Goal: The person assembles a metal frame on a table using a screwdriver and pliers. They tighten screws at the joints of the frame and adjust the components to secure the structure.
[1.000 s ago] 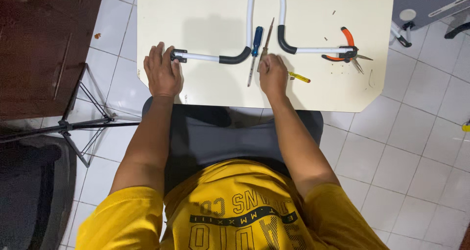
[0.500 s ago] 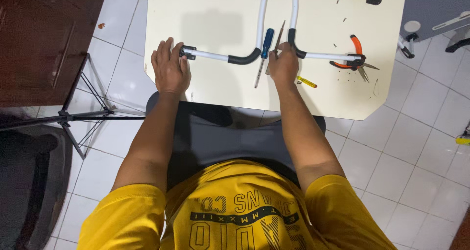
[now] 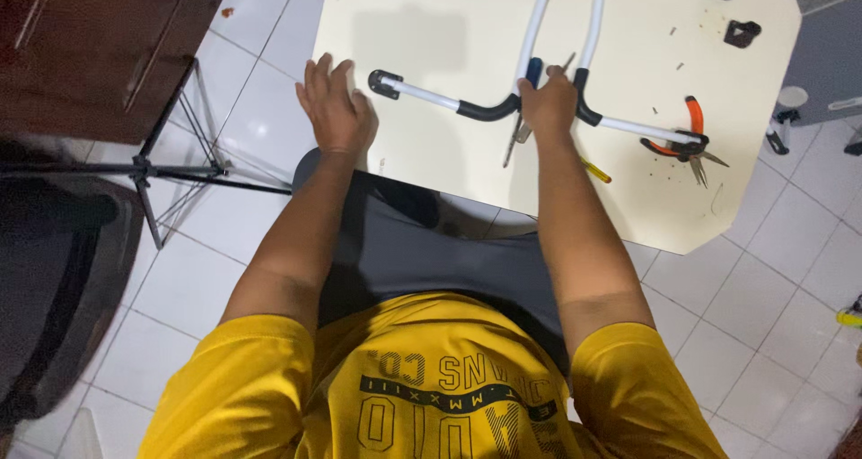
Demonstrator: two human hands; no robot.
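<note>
Head view: white tubes [image 3: 537, 23] are cut off at the tabletop [image 3: 431, 28] edge; the right hand [image 3: 548, 107] grip is closed on a partly hidden blue-handled tool [image 3: 532, 71]; the left hand [image 3: 334, 109] lies open.

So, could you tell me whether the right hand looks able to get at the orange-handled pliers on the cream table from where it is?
Probably yes. The orange-handled pliers lie on the cream table just to the right of the right hand, with only a white tube with a black bend running between them, low enough to reach over.
</note>
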